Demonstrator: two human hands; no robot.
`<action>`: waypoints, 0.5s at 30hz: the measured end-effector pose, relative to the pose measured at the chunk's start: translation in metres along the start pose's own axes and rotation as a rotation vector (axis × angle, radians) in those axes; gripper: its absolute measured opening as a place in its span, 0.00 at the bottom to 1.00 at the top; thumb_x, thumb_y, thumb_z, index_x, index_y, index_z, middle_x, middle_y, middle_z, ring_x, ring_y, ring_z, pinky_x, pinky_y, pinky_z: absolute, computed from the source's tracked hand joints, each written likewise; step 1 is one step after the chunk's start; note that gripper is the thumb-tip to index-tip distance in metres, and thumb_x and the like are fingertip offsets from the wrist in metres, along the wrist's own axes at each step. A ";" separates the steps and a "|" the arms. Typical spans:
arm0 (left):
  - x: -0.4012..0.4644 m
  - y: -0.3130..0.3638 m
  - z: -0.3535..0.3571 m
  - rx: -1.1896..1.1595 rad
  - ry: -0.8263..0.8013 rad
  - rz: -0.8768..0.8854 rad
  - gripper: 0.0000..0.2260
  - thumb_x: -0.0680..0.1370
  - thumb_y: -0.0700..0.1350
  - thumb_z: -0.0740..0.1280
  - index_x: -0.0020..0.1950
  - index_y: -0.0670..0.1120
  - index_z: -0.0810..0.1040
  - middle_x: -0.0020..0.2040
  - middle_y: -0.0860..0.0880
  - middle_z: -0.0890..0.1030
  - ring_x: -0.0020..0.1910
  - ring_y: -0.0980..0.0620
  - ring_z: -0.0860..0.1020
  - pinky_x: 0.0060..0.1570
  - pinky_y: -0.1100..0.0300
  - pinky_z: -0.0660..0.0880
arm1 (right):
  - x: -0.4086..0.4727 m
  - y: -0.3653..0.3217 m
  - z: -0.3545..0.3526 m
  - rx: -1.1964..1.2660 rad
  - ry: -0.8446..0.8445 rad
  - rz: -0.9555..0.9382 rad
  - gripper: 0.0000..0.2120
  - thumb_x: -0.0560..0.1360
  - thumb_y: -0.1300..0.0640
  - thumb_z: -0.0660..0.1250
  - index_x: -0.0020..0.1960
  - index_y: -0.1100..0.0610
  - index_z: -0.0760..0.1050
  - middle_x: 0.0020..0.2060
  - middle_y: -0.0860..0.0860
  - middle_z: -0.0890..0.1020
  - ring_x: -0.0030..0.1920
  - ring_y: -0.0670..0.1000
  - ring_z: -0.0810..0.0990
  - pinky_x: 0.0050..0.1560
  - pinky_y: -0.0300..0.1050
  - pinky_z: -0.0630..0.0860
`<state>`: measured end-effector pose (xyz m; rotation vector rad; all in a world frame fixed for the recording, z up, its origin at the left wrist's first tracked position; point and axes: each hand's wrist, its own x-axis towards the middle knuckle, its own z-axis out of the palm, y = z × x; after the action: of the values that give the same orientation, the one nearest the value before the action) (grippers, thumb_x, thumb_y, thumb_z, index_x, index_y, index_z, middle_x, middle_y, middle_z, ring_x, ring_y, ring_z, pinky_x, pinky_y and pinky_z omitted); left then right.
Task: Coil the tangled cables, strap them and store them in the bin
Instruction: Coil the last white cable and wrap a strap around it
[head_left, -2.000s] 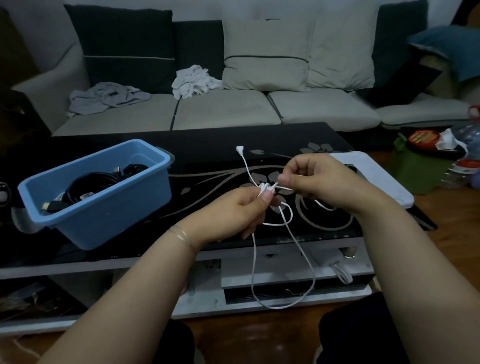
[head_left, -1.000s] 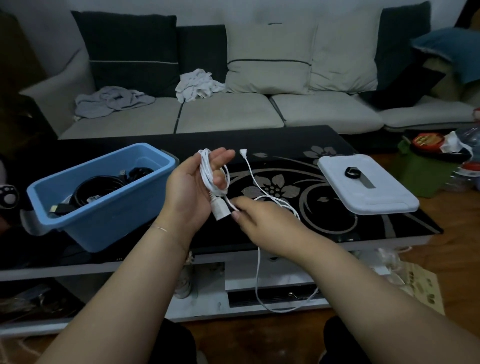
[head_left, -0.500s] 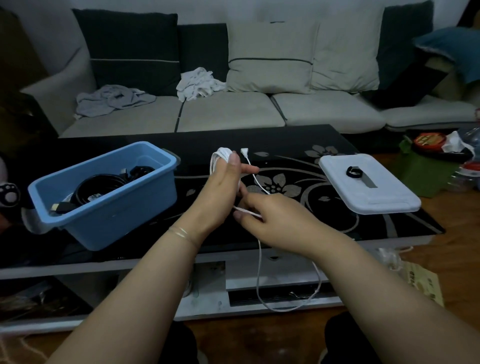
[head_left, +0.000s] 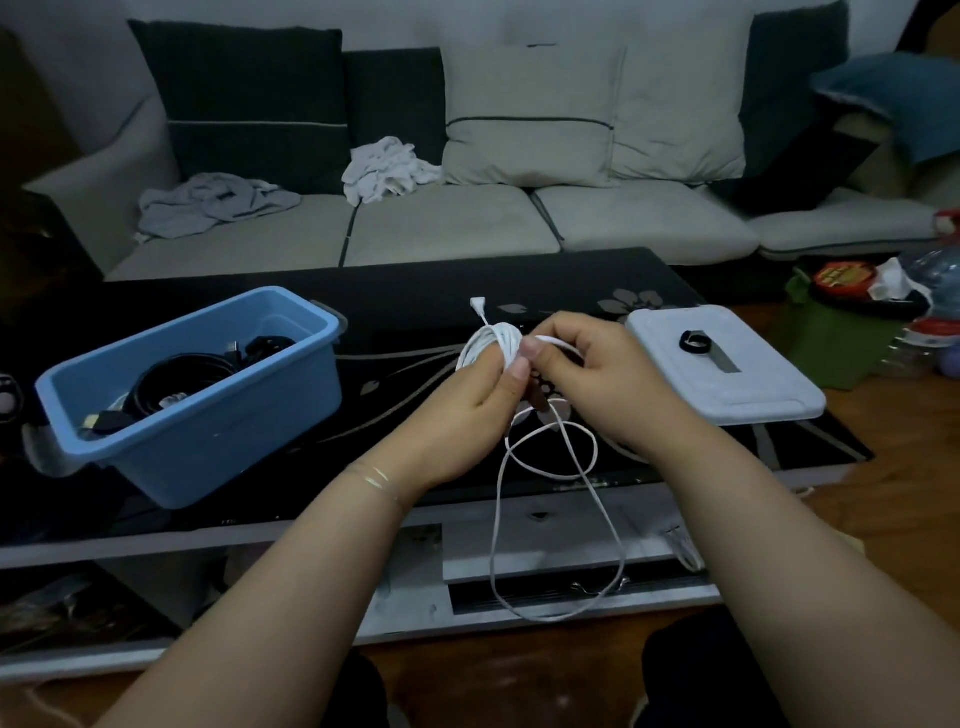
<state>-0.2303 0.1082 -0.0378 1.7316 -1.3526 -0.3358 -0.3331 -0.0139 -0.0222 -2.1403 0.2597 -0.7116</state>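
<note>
Left hand (head_left: 467, 410) grips a coiled white cable (head_left: 493, 345) right of the blue bin (head_left: 208, 431); right hand (head_left: 587, 379) pinches its strand beside it. No writing is readable.

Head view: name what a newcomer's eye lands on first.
A thin white cable, partly coiled, is gripped by the left hand and pinched by the right hand at centre, its slack dangling below. On the glossy black table, a blue plastic bin holding black cables sits left.
</note>
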 end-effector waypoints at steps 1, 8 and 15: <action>0.000 0.000 0.000 0.048 0.003 -0.001 0.13 0.84 0.51 0.52 0.54 0.48 0.74 0.37 0.58 0.77 0.36 0.65 0.73 0.40 0.67 0.68 | 0.001 0.001 -0.003 0.035 0.007 0.003 0.08 0.77 0.51 0.64 0.41 0.52 0.77 0.35 0.52 0.82 0.37 0.55 0.81 0.42 0.56 0.79; -0.004 0.000 0.001 0.147 -0.053 -0.018 0.20 0.80 0.56 0.53 0.46 0.45 0.80 0.37 0.50 0.80 0.31 0.58 0.73 0.40 0.51 0.73 | 0.011 0.009 -0.029 0.109 0.155 0.037 0.08 0.78 0.56 0.65 0.41 0.52 0.72 0.30 0.54 0.72 0.31 0.48 0.67 0.33 0.40 0.65; -0.006 0.013 0.007 -0.160 -0.060 -0.031 0.24 0.81 0.55 0.51 0.54 0.37 0.77 0.27 0.55 0.71 0.26 0.61 0.69 0.33 0.68 0.66 | 0.020 0.013 -0.016 0.112 0.305 -0.016 0.08 0.78 0.55 0.66 0.41 0.50 0.70 0.25 0.44 0.69 0.27 0.41 0.64 0.29 0.34 0.63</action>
<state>-0.2456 0.1100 -0.0337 1.6220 -1.3053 -0.5034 -0.3250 -0.0413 -0.0169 -1.9258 0.3562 -1.0389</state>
